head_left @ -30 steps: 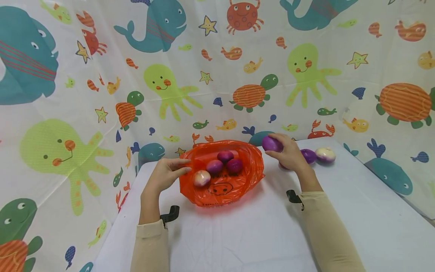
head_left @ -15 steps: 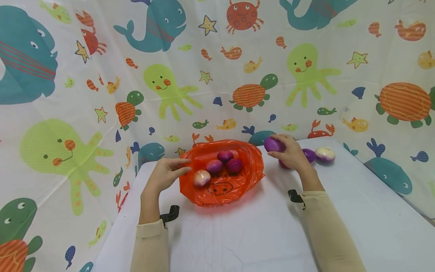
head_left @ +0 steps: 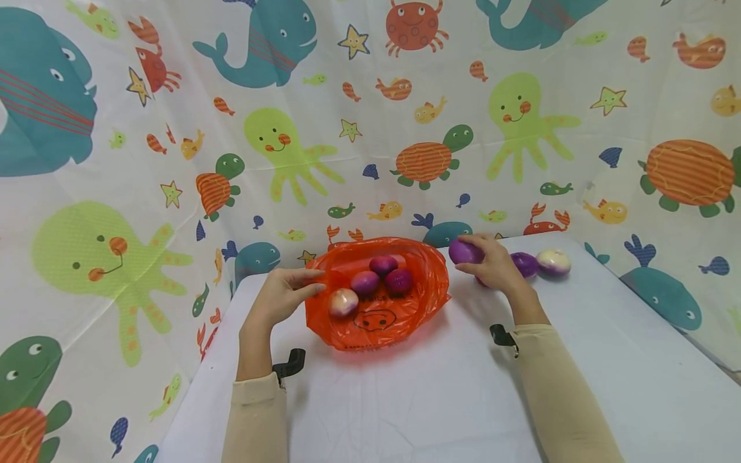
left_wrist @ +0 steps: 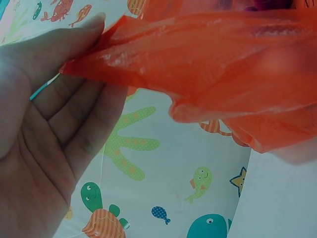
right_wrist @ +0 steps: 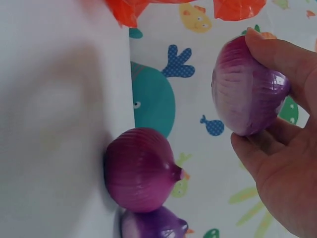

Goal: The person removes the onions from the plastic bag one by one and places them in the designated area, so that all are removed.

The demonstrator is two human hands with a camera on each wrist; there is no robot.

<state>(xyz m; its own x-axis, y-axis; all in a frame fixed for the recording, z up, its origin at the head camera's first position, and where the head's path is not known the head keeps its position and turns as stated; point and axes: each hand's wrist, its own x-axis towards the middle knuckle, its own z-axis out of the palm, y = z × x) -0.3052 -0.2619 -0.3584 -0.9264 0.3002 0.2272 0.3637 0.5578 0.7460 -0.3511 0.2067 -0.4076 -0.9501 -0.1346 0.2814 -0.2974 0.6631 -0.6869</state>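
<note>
My left hand (head_left: 279, 299) pinches the left edge of a red plastic bag (head_left: 427, 292) between thumb and fingers; the left wrist view shows the bag's rim (left_wrist: 94, 69) caught there. The bag's mouth faces me. Inside it lie several onions, including a whitish onion (head_left: 344, 303) at the front and a dark purple onion (head_left: 383, 264) at the back. In my right hand (head_left: 499, 265) a purple onion (head_left: 465, 251) is held up just right of the bag, gripped by thumb and fingers in the right wrist view. A magenta onion (right_wrist: 141, 168) rests below that hand, mostly hidden in the head view.
Right of my right hand, a purple onion (head_left: 524, 265) and a whitish onion (head_left: 554, 263) sit side by side on the white table (head_left: 393, 411). A cloth (head_left: 370, 96) printed with sea animals hangs behind and to the left.
My right hand, still holding the purple onion, has shifted slightly to the right and down. The left hand and the bag stay in place.
</note>
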